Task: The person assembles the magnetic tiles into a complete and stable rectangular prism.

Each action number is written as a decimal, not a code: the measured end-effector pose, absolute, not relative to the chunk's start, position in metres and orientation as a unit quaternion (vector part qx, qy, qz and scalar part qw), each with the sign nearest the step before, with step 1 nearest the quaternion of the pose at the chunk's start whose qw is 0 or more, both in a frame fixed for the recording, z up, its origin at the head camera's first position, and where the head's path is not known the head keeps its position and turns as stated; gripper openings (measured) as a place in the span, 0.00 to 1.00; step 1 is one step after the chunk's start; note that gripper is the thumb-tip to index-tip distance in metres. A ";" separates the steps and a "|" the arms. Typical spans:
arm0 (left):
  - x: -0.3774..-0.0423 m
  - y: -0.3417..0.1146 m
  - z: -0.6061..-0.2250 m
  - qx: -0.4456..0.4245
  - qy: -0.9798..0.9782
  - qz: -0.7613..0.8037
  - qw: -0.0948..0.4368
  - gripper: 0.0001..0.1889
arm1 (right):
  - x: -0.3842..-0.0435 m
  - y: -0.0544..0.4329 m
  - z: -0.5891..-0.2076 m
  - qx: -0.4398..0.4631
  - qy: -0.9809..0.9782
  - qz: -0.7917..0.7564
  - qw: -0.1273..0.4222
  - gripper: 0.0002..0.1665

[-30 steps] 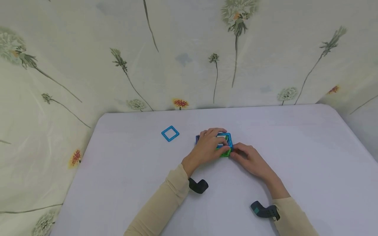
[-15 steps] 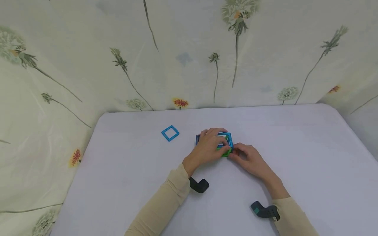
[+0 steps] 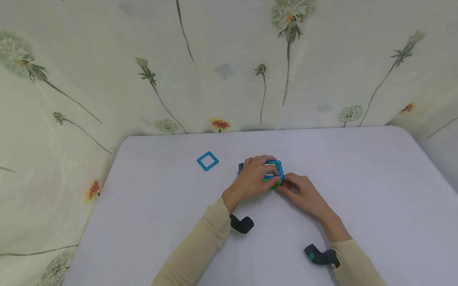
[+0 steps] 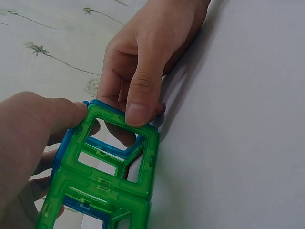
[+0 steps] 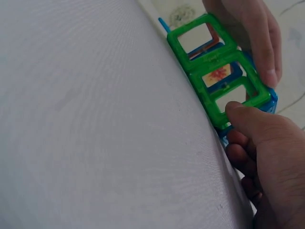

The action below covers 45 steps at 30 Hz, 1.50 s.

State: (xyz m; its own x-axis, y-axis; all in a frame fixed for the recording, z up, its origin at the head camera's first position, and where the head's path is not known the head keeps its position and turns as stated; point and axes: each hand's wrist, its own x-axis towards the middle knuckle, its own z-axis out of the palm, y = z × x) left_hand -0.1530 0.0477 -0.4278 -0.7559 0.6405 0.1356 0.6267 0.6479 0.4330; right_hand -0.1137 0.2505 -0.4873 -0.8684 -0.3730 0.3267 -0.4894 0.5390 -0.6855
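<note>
A box-shaped block of magnetic tiles (image 3: pixel 280 169), open square frames in green and blue, lies on the table in the head view. My left hand (image 3: pixel 252 178) reaches over it from above and grips it, the thumb at the near side. At the block's right end my right hand (image 3: pixel 304 192) pinches the lower corner. Two green square tiles (image 4: pixel 105 183) side by side form the near face in the left wrist view. The right thumb presses on the end tile's frame (image 5: pixel 259 100) in the right wrist view. The left hand hides much of the block's top.
A single blue square tile (image 3: pixel 202 165) lies flat on the table to the left of the block. The white-covered table (image 3: pixel 161 238) meets a flower-patterned cloth (image 3: pixel 232 95) along its far edge. Dark wrist devices (image 3: pixel 318 256) sit on both forearms.
Both hands and the block stay nearly in place. The right thumb has shifted slightly left along the block's end. The head view has moved a little.
</note>
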 end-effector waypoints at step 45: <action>-0.178 -0.003 -0.427 0.303 0.884 0.355 -0.030 0.18 | -0.112 0.250 -0.485 0.212 -0.883 0.417 0.030 0.10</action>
State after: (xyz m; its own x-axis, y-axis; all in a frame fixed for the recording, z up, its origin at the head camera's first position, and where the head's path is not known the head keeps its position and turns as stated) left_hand -0.1779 -0.0026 -0.4269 -0.8149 0.5136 0.2687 0.5566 0.5643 0.6097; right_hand -0.1116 0.2497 -0.4850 -0.9081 -0.3499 0.2302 -0.4002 0.5624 -0.7236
